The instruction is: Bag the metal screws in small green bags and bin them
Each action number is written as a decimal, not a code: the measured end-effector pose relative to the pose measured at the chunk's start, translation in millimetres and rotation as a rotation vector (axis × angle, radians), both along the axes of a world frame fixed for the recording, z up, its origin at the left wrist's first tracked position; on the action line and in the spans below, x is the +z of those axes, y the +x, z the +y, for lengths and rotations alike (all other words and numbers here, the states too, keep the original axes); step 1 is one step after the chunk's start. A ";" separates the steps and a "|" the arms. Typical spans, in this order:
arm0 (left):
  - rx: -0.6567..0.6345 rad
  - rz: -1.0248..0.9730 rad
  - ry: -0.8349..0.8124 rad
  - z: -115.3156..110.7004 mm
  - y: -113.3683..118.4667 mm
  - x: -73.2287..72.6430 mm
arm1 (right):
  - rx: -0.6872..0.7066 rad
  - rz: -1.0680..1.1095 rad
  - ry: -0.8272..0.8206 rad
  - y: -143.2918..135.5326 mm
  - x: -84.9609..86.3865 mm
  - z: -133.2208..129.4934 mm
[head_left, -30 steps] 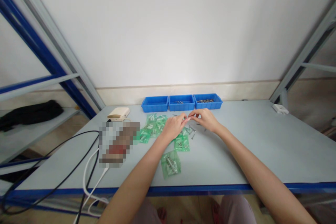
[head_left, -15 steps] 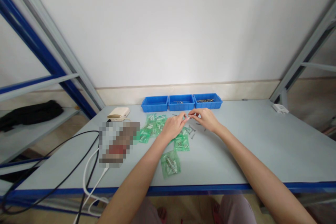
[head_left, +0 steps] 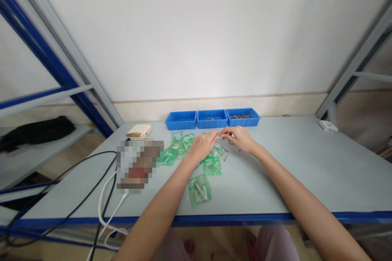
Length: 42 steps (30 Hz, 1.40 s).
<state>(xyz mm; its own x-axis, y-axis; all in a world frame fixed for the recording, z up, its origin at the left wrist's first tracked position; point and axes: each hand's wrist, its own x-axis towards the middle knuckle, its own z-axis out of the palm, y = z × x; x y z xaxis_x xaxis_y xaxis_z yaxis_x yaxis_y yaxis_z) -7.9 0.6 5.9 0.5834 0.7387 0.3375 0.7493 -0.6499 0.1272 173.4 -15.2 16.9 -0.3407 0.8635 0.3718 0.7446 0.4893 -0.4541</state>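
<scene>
My left hand and my right hand meet above the table, fingertips almost touching. Both are closed in a pinch on a thin, shiny metal screw; the fingers cover much of it. Loose screws lie on the table just below and between the hands. Under and left of my left hand is a spread of small green plastic bags with metal pieces inside, partly hidden by that hand. Closer to me, a separate green bag holds several long metal pieces and lies flat.
Three blue bins stand in a row at the back: the left bin looks bare, the middle bin holds a few screws, the right bin holds many. A cream-coloured device, a blurred-out object and cables occupy the left side.
Both hands stay nearly in place, with the fingertips slightly closer around the screw. The view has shifted a little; bags and bins have not moved.
</scene>
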 end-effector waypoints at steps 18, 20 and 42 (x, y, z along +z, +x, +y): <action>0.026 0.124 0.053 1.9 -1.7 0.9 | -0.014 -0.023 0.036 2.7 -8.3 5.6; 0.020 0.096 0.055 2.2 -1.8 -0.2 | -0.026 -0.017 0.038 2.3 -7.2 4.5; -0.012 0.030 0.054 5.5 -2.8 -3.7 | 0.066 0.085 -0.078 1.1 -3.5 3.1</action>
